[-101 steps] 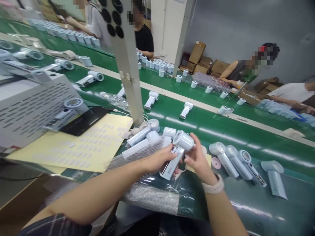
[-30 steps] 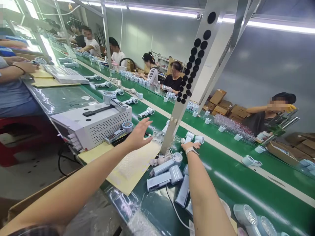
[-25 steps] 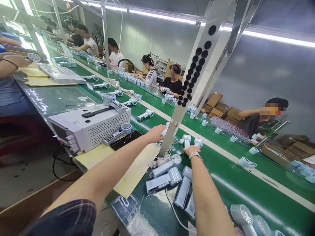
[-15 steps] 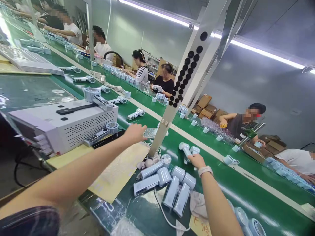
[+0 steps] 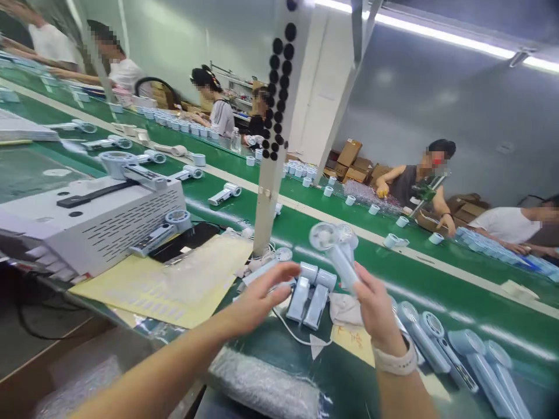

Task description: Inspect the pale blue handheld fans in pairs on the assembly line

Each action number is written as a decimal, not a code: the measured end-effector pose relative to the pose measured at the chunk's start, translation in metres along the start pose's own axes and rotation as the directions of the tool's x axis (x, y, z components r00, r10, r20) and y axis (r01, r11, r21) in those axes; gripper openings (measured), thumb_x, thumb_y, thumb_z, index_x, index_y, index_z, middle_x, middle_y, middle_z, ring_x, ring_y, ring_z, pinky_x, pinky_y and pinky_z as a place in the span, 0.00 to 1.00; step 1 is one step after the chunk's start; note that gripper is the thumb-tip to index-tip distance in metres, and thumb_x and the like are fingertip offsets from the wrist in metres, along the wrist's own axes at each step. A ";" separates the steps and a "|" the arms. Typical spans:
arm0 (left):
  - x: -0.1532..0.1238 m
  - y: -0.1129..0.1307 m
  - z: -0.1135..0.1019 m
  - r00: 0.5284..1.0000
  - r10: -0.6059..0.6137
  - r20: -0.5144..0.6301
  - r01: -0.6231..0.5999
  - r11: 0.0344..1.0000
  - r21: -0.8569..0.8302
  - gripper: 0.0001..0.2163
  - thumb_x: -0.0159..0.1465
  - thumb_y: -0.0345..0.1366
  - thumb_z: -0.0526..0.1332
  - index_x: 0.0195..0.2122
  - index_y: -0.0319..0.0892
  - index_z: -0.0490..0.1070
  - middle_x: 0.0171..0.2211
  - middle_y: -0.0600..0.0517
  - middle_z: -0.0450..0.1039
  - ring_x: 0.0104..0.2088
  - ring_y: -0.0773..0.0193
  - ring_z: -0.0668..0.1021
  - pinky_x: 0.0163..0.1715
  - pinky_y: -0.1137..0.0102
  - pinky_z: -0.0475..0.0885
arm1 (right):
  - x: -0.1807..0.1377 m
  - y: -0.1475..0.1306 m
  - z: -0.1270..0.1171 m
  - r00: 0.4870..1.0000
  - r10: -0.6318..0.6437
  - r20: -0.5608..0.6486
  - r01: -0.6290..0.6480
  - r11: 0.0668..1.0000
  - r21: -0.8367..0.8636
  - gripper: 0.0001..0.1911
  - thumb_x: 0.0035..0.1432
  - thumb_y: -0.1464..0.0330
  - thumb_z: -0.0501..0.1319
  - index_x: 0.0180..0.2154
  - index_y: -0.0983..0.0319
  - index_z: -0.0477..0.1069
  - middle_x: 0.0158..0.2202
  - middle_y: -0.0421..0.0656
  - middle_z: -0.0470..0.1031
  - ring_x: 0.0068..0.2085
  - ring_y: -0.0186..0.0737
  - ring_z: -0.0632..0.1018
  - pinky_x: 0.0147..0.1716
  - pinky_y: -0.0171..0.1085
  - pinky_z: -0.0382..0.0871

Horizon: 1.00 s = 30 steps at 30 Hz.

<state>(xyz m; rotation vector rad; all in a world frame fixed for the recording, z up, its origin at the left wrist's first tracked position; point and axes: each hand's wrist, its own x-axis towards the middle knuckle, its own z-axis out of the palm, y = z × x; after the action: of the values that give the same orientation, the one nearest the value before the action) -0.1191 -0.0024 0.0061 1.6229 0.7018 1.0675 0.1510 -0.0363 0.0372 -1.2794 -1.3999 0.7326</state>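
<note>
Leftmost on my side I have a white slotted box [image 5: 131,224] on the bench [image 5: 345,364], a fan resting on its top. Beside it, a yellow sheet [image 5: 117,279] reaches the bench's near edge. My left hand [image 5: 259,297] is released, fingers spread, and below it a bubble-wrap bundle [image 5: 266,384] lies along that same edge. Just right of the hand, two fans [image 5: 299,299] lie side by side. My right hand [image 5: 378,302] grasps two pale-blue handheld fans [image 5: 345,269] by their handles, blurred heads raised before the green belt [image 5: 371,224]. Farther right, more fans [image 5: 427,346] lie slanted in a row.
</note>
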 end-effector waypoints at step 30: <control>0.038 -0.003 0.060 0.978 -0.153 -0.139 0.054 0.837 -0.545 0.36 0.36 0.66 0.74 0.38 0.41 0.79 0.42 0.41 0.82 0.55 0.36 0.77 0.48 0.51 0.78 | -0.036 0.065 0.029 0.985 0.174 -0.010 -0.101 0.522 -0.847 0.06 0.60 0.74 0.59 0.39 0.62 0.72 0.42 0.52 0.75 0.40 0.48 0.78 0.35 0.38 0.70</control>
<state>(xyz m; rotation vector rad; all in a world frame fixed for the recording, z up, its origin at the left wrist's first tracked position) -0.0486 0.0052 0.0104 0.9999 0.5301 1.2078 0.1387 -0.0487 -0.0404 -2.1638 -1.8230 0.1333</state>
